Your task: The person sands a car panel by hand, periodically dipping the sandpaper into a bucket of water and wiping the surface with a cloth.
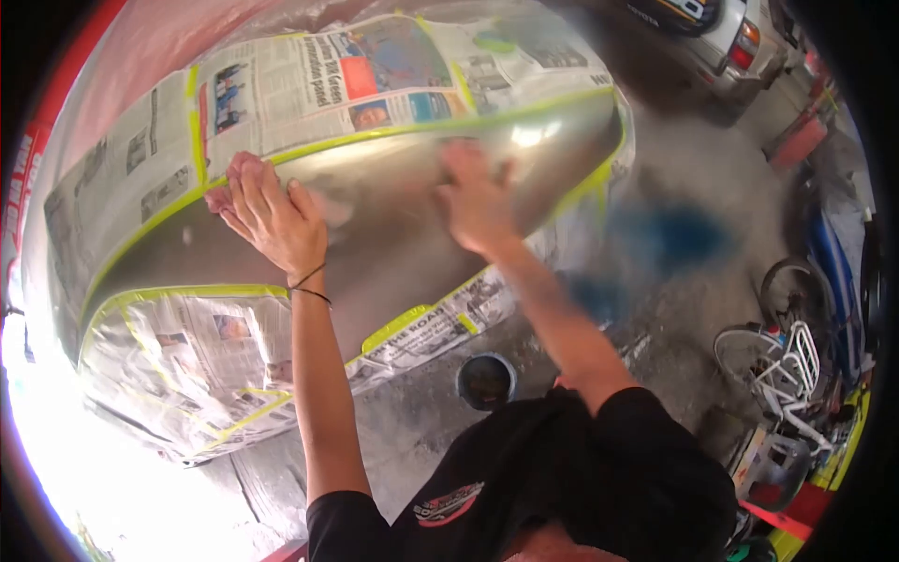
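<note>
A smooth grey car body panel curves across the view, bordered by yellow-green masking tape. My left hand presses a crumpled pink cloth on the panel near its upper taped edge; the cloth shows around the fingertips. To the right, my right hand is over the panel, smeared by motion. A reddish patch shows at its fingertips, but I cannot make out whether it is cloth.
Newspaper and clear plastic cover the body around the panel. A dark bucket stands on the concrete floor below it. At right are a white bicycle frame and a blue blur; a silver vehicle is at the upper right.
</note>
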Action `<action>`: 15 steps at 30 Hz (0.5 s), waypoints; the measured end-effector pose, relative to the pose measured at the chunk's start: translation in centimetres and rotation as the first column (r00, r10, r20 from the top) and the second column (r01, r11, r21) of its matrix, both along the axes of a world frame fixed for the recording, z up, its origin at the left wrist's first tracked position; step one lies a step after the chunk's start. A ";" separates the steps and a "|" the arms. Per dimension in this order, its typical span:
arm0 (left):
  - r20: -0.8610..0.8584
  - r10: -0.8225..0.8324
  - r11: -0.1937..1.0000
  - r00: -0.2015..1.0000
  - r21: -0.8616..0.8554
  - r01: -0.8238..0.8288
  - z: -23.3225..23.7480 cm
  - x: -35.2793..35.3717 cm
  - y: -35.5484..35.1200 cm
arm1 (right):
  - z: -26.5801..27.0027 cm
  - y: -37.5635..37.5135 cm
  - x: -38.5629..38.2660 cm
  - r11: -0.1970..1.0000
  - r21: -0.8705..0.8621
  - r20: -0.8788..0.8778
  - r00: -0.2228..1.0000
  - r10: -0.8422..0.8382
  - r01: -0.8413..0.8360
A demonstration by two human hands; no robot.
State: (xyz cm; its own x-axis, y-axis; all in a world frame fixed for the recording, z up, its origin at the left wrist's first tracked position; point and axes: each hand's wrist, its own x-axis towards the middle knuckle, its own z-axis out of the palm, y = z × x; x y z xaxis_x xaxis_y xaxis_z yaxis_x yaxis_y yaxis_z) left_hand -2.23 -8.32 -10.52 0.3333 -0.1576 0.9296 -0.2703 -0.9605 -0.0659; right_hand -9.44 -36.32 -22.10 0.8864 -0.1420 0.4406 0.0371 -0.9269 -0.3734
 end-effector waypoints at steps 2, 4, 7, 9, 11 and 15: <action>-0.007 -0.006 1.000 1.000 0.001 0.006 0.2 0.3 -0.4 | -2.4 -8.7 0.7 0.979 0.119 0.020 0.985 -0.169 0.165; -0.023 0.015 1.000 1.000 -0.018 -0.015 0.5 0.5 -0.9 | 0.9 -9.3 0.4 0.944 -0.077 0.033 0.947 -0.320 0.322; -0.055 0.037 0.999 0.998 -0.019 -0.038 0.0 0.3 -0.5 | 3.6 2.1 2.2 0.994 0.003 -0.050 0.993 -0.105 0.106; -0.056 -0.001 1.000 0.998 -0.010 0.000 -0.4 0.2 0.4 | 3.9 13.0 3.3 0.996 0.068 0.269 0.962 0.041 -0.062; -0.078 -0.116 0.989 0.990 -0.105 0.107 0.0 0.6 0.8 | 6.2 14.4 2.8 0.991 -0.039 0.309 0.942 0.134 -0.128; -0.052 -0.103 0.995 0.993 -0.022 0.102 0.0 0.7 1.1 | -0.8 -1.6 3.8 1.000 0.002 0.241 0.971 0.000 -0.001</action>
